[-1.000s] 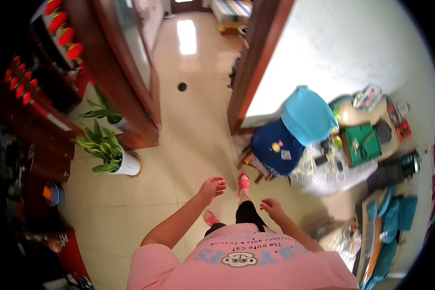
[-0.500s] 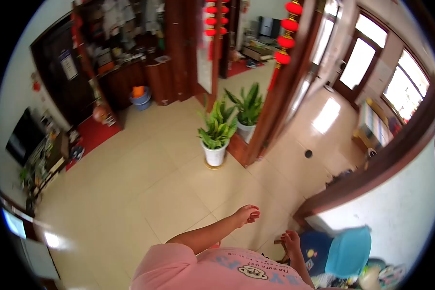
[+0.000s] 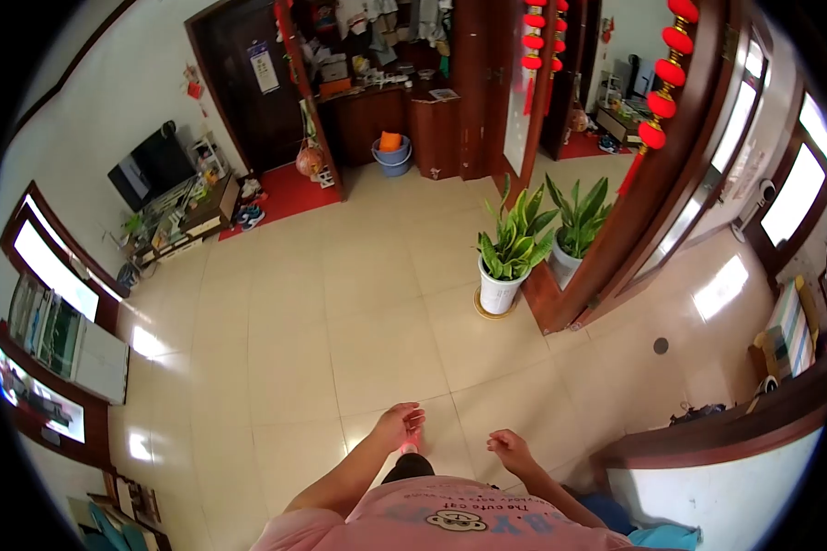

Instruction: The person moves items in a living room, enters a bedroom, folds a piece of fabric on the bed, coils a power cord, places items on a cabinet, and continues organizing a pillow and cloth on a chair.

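My left hand hangs in front of my body above the tiled floor, its fingers loosely bent and apart with nothing in them. To its right, my right hand is also in the air, fingers slightly curled and holding nothing. Neither hand touches any object. Below them show my pink printed shirt and part of a dark-clad leg. Ahead of the hands, a snake plant in a white pot stands on a round saucer beside a mirror that reflects it.
A dark wooden frame with red lantern strings rises beside the plant. At the back are a blue bucket, a red mat and a low TV cabinet. A wood-capped half wall curves along the right.
My view has swung left, so the plant and mirror now sit farther right and the left-side windows show. My left hand has shifted left; both hands remain without anything in them.
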{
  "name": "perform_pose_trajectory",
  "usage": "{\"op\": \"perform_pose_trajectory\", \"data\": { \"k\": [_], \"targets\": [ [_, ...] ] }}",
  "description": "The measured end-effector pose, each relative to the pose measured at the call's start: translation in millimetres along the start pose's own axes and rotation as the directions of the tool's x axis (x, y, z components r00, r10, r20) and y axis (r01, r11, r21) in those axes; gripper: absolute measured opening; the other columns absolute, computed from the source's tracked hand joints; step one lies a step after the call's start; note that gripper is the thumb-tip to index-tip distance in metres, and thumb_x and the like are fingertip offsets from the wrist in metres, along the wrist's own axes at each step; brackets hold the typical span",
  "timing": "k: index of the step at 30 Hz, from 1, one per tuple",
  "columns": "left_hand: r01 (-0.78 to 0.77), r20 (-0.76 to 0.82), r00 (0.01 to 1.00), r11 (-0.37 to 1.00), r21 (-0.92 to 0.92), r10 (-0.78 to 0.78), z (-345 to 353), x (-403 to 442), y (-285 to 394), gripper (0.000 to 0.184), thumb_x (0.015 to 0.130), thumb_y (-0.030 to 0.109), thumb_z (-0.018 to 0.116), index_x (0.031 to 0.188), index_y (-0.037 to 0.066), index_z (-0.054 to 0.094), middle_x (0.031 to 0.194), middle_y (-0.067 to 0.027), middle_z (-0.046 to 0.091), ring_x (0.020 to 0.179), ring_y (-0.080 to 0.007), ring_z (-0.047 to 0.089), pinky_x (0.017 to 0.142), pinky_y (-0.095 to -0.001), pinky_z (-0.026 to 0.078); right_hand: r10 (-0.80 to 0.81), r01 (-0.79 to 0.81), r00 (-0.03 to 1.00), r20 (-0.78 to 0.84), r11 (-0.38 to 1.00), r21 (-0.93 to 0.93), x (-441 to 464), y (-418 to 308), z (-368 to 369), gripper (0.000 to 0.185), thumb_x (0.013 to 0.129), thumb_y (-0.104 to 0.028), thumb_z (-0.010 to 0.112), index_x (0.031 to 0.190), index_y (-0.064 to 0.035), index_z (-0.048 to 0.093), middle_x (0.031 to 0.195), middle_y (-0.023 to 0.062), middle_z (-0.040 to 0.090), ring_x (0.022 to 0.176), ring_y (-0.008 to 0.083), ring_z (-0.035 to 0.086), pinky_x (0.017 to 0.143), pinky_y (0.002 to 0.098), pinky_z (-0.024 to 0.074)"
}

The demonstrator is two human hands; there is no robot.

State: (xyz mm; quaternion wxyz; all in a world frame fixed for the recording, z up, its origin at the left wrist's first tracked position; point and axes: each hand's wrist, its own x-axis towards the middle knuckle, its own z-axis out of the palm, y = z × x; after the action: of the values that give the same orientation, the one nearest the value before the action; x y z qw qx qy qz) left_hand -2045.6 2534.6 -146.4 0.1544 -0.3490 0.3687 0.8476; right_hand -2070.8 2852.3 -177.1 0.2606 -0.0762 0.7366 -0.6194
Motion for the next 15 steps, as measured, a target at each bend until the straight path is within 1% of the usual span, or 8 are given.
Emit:
{"op": "perform_pose_trajectory", "data": {
  "k": [1,3,5,7,9,12,13,15],
  "targets": [
    [-0.008,-0.008,1.000,1.000,-0.018,0.008,-7,-1,7,0.020,0.090,0.018,0.051,0.108,0.008,0.052,0.100,-0.0072,0.060,0.091,-0.0211,0.059,0.077,-0.0368,0.048,0.011,-0.011,0.998,0.066,1.000,-0.011,13,-12,11,0.018,0.089,-0.006,0.054,0.105,0.0021,0.055,0.095,0.0103,0.063,0.085,0.0159,0.062,0.078,0.0284,0.0516],
    [-0.078,-0.044,0.996,0.995,-0.066,0.075,-24,2,27,0.021,0.090,0.018,0.052,0.108,0.008,0.052,0.099,-0.0078,0.059,0.090,-0.0215,0.059,0.077,-0.0375,0.049,0.013,-0.005,0.991,0.136,0.998,-0.060,45,-35,37,0.020,0.089,-0.008,0.055,0.107,0.0019,0.055,0.095,0.0101,0.063,0.086,0.0155,0.062,0.079,0.0282,0.0509],
    [-0.110,-0.059,0.993,0.989,-0.102,0.104,-44,8,56,0.021,0.090,0.018,0.052,0.108,0.007,0.052,0.099,-0.0080,0.059,0.089,-0.0215,0.059,0.077,-0.0377,0.049,0.007,0.014,0.980,0.197,0.994,-0.108,84,-68,62,0.021,0.090,-0.009,0.055,0.108,0.0017,0.055,0.096,0.0098,0.063,0.087,0.0151,0.062,0.079,0.0280,0.0503],
    [-0.135,-0.065,0.990,0.983,-0.126,0.128,-72,22,93,0.021,0.089,0.018,0.052,0.107,0.007,0.052,0.099,-0.0083,0.059,0.089,-0.0214,0.059,0.077,-0.0378,0.049,0.007,0.058,0.964,0.266,0.970,-0.235,129,-101,92,0.024,0.090,-0.012,0.055,0.110,0.0017,0.055,0.097,0.0101,0.063,0.090,0.0154,0.062,0.080,0.0280,0.0495],
    [-0.126,-0.091,0.989,0.980,-0.154,0.112,-96,40,135,0.020,0.089,0.018,0.052,0.106,0.008,0.052,0.098,-0.0078,0.060,0.089,-0.0206,0.059,0.076,-0.0367,0.049,0.010,0.063,0.962,0.274,0.964,-0.257,174,-113,116,0.024,0.090,-0.013,0.055,0.110,0.0019,0.055,0.098,0.0102,0.063,0.091,0.0158,0.063,0.080,0.0282,0.0492],
    [-0.158,-0.104,0.984,0.973,-0.168,0.142,-131,66,211,0.019,0.089,0.019,0.052,0.105,0.008,0.053,0.095,-0.0070,0.060,0.087,-0.0199,0.059,0.076,-0.0358,0.049,0.047,0.039,0.958,0.284,0.956,-0.290,241,-138,149,0.025,0.091,-0.013,0.055,0.110,0.0020,0.055,0.099,0.0104,0.064,0.092,0.0166,0.063,0.081,0.0282,0.0490],
    [-0.140,-0.124,0.985,0.979,-0.145,0.123,-140,77,237,0.018,0.090,0.018,0.050,0.105,0.008,0.053,0.093,-0.0061,0.061,0.086,-0.0195,0.060,0.074,-0.0350,0.050,0.059,0.034,0.954,0.294,0.953,-0.302,263,-145,157,0.024,0.090,-0.013,0.054,0.110,0.0019,0.055,0.099,0.0105,0.064,0.093,0.0171,0.063,0.081,0.0281,0.0492],
    [-0.120,-0.096,0.989,0.985,-0.122,0.109,-144,95,284,0.019,0.091,0.017,0.048,0.107,0.008,0.052,0.095,-0.0063,0.061,0.086,-0.0190,0.059,0.074,-0.0341,0.050,0.071,0.027,0.955,0.288,0.947,-0.321,302,-162,166,0.025,0.091,-0.013,0.054,0.110,0.0020,0.055,0.099,0.0107,0.064,0.092,0.0172,0.063,0.080,0.0283,0.0496]
  ]
}}
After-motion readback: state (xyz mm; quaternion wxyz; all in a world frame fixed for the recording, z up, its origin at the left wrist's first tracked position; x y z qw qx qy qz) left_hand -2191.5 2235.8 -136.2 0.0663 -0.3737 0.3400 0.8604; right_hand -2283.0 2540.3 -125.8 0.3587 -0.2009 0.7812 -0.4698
